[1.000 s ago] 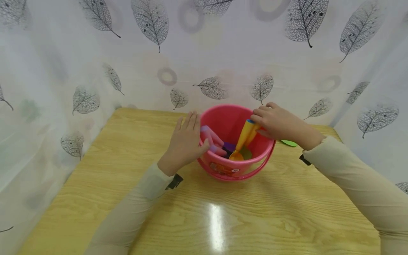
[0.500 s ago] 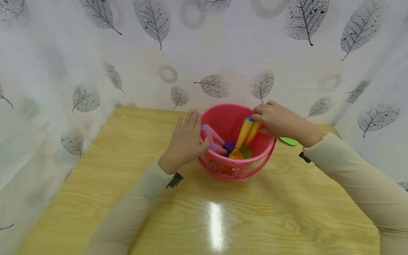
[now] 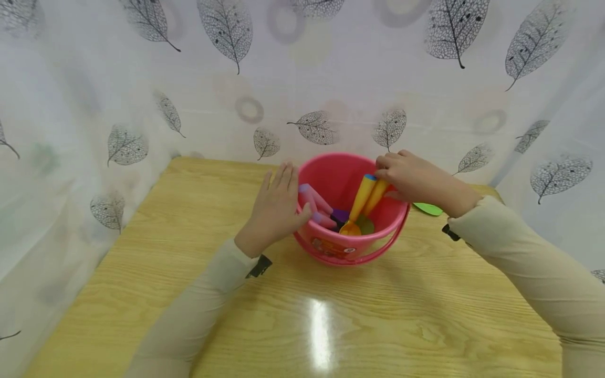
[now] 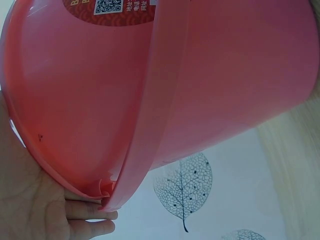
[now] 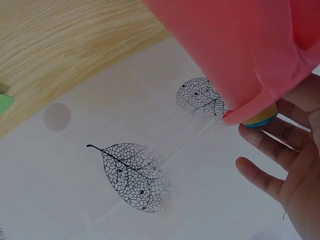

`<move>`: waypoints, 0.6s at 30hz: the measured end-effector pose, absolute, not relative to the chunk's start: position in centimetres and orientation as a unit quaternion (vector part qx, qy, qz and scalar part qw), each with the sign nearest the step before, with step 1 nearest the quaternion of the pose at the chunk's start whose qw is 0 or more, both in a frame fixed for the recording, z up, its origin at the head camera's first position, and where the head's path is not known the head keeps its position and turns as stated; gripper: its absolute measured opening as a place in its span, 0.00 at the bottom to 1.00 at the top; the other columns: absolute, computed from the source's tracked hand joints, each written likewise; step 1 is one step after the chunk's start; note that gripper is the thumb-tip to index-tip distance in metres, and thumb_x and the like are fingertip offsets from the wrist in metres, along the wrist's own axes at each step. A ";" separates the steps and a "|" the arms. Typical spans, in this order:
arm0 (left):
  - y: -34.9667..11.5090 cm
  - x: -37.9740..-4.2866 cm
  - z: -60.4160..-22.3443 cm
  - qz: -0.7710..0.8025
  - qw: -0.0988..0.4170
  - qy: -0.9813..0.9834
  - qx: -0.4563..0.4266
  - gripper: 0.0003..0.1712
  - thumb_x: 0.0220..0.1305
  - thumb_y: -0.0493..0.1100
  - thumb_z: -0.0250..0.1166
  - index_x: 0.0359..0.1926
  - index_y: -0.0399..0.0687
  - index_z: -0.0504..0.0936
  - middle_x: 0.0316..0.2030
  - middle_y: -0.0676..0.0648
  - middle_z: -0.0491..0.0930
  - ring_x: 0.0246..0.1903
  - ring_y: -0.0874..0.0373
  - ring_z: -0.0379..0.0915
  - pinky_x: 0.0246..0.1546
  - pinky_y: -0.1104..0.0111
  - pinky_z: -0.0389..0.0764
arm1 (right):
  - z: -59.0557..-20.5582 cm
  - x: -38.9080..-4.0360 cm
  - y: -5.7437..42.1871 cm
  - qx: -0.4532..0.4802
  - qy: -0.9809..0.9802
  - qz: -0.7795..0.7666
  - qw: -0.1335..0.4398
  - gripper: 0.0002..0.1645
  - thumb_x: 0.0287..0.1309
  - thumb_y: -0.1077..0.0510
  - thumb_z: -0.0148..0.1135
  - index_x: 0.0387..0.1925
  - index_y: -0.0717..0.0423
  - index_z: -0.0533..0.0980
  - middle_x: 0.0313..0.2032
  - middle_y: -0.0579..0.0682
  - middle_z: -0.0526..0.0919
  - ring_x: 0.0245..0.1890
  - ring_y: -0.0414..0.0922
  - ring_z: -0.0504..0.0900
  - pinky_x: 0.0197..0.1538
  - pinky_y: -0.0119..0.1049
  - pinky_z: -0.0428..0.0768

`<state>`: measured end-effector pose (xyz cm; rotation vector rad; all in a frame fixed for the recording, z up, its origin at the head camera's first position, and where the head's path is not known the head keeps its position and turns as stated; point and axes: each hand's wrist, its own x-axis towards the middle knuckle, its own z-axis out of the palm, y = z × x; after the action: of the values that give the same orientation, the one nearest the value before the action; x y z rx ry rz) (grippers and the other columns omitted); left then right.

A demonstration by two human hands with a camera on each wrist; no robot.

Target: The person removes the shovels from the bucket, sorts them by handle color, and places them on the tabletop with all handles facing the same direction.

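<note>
A pink toy bucket (image 3: 340, 249) stands on the table with its handle hanging down in front. My left hand (image 3: 274, 210) rests against its left side, fingers straight, thumb near the rim; the left wrist view shows that palm (image 4: 30, 200) beside the rim. At the right rim, my right hand (image 3: 408, 176) has curled fingers around the upper end of a yellow-handled toy tool (image 3: 375, 199). Its blue-tipped end (image 5: 262, 119) shows by the fingers in the right wrist view; its lower part is unclear. Beside it leans an orange toy spoon (image 3: 359, 202) with a blue end.
Inside the bucket at left lies a pink and lilac toy piece (image 3: 315, 205), with a purple piece (image 3: 339, 215) near the bottom. A green flat piece (image 3: 427, 209) lies behind my right wrist. A leaf-patterned curtain (image 3: 212, 105) borders the wooden table (image 3: 189, 294).
The view shifts very slightly. Both hands keep their places at the bucket, and the things inside show no clear movement.
</note>
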<state>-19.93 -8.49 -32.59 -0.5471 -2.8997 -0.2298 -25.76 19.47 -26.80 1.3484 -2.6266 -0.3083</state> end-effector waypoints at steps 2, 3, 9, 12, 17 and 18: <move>-8.5 -20.0 -32.6 -0.078 0.088 -0.976 -0.184 0.44 0.63 0.57 0.46 0.71 0.32 0.50 0.72 0.36 0.50 0.73 0.43 0.43 0.72 0.49 0.47 | -26.9 -25.9 19.4 0.446 -0.885 -0.102 0.083 0.21 0.40 0.57 0.75 0.38 0.62 0.81 0.32 0.53 0.76 0.36 0.50 0.74 0.41 0.44 0.74; -8.5 -20.0 -32.6 -0.077 0.087 -0.976 -0.184 0.44 0.62 0.57 0.46 0.71 0.32 0.49 0.72 0.36 0.50 0.73 0.43 0.43 0.72 0.49 0.48 | -27.0 -26.0 19.3 0.444 -0.886 -0.101 0.082 0.20 0.41 0.58 0.75 0.38 0.62 0.81 0.32 0.53 0.76 0.36 0.49 0.74 0.41 0.44 0.74; -8.5 -20.0 -32.7 -0.077 0.083 -0.976 -0.184 0.45 0.62 0.58 0.45 0.71 0.32 0.48 0.72 0.36 0.49 0.73 0.43 0.42 0.72 0.49 0.47 | -27.3 -26.4 18.9 0.443 -0.886 -0.104 0.085 0.16 0.43 0.59 0.73 0.36 0.62 0.81 0.32 0.53 0.75 0.36 0.50 0.74 0.42 0.44 0.74; -8.5 -20.1 -32.6 -0.078 0.082 -0.977 -0.183 0.45 0.62 0.58 0.46 0.71 0.32 0.48 0.72 0.36 0.49 0.73 0.43 0.41 0.72 0.49 0.47 | -27.4 -26.5 18.7 0.446 -0.884 -0.110 0.088 0.17 0.43 0.58 0.73 0.36 0.62 0.80 0.33 0.54 0.75 0.37 0.50 0.74 0.42 0.45 0.75; -8.5 -20.1 -32.6 -0.078 0.082 -0.977 -0.183 0.45 0.63 0.58 0.46 0.71 0.33 0.48 0.72 0.36 0.50 0.73 0.43 0.41 0.72 0.49 0.46 | -27.4 -26.8 18.4 0.441 -0.886 -0.119 0.080 0.22 0.41 0.56 0.74 0.39 0.62 0.80 0.35 0.55 0.76 0.38 0.51 0.72 0.41 0.45 0.73; -8.5 -20.1 -32.6 -0.078 0.083 -0.977 -0.183 0.45 0.63 0.58 0.46 0.71 0.33 0.48 0.72 0.36 0.49 0.73 0.43 0.41 0.72 0.49 0.46 | -27.4 -26.8 18.3 0.438 -0.888 -0.120 0.075 0.23 0.41 0.55 0.74 0.40 0.62 0.80 0.36 0.55 0.76 0.39 0.51 0.72 0.41 0.45 0.72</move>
<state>-20.05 -8.50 -32.64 -0.5453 -2.9165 -0.2322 -26.85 18.32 -27.43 1.3129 -2.6634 -0.3597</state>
